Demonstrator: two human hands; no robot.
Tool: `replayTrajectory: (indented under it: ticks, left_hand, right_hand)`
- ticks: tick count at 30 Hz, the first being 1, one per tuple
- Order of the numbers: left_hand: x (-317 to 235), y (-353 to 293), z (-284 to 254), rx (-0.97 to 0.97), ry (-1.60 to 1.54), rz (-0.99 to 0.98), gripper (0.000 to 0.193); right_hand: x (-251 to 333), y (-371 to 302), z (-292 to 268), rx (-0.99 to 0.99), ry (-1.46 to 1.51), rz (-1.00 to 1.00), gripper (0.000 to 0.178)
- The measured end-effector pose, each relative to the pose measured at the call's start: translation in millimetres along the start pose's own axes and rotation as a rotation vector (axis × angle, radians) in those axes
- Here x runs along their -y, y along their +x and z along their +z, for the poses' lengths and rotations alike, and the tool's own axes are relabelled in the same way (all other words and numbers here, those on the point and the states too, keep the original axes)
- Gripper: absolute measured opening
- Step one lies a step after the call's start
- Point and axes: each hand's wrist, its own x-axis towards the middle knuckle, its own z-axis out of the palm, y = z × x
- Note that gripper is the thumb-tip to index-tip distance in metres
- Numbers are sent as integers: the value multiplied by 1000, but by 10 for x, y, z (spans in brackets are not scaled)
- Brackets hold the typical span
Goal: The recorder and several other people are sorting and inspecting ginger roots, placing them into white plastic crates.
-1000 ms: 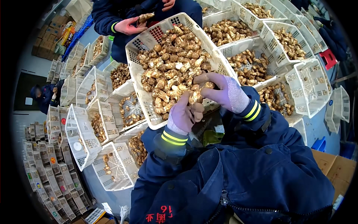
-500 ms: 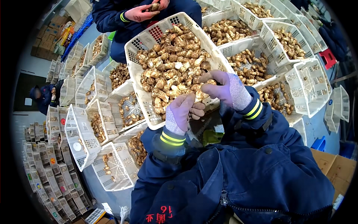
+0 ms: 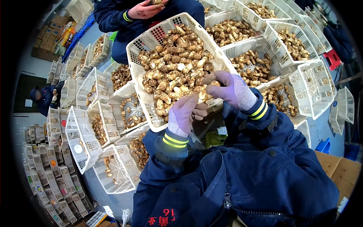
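Note:
A large white plastic basket heaped with brown, dirt-marked mushrooms stands tilted before me. Over its near edge are both my hands in lilac-grey gloves. My left hand is closed, fingertips pressed together; what it pinches, if anything, is hidden. My right hand curls to the right of it, thumb and fingers bent around what looks like a mushroom. A paler mushroom shows in the gap between the hands; I cannot tell whether either hand touches it.
Across the basket sits a co-worker, hands around a small brown item. White baskets of mushrooms surround us on both sides. A red stool and a cardboard box stand right. Stacked crates line the left; another person is there.
My right hand has shifted very slightly to the right; my left hand has barely moved. Across the basket, the co-worker's hands have risen toward the top edge.

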Motion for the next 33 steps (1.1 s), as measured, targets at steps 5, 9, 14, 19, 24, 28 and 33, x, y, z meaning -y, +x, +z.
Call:
replayTrajectory:
  ticks: [5, 9, 14, 19, 24, 28, 33]
  left_hand:
    - [-84, -35, -26, -95, 125, 111, 34]
    - [-121, -76, -37, -8, -9, 171, 35]
    - [12, -20, 43, -18, 326, 228, 45]
    - [-60, -109, 61, -112, 223, 267, 34]
    - [-128, -282, -104, -143, 254, 269, 30]
    - [40, -245, -129, 180, 776, 465, 36]
    - [11, -76, -130, 66, 337, 365, 40]
  right_hand:
    - [11, 5, -28, 30, -51, 76, 34]
    - [-28, 12, -48, 18, 8, 62, 36]
    - [13, 1, 8, 54, -40, 0, 36]
    - [37, -6, -37, 101, 5, 105, 35]
    - [-138, 62, -165, 43, 65, -71, 39]
    - [-186, 89, -206, 106, 235, -201, 47]
    - [-107, 62, -108, 176, 208, -257, 57]
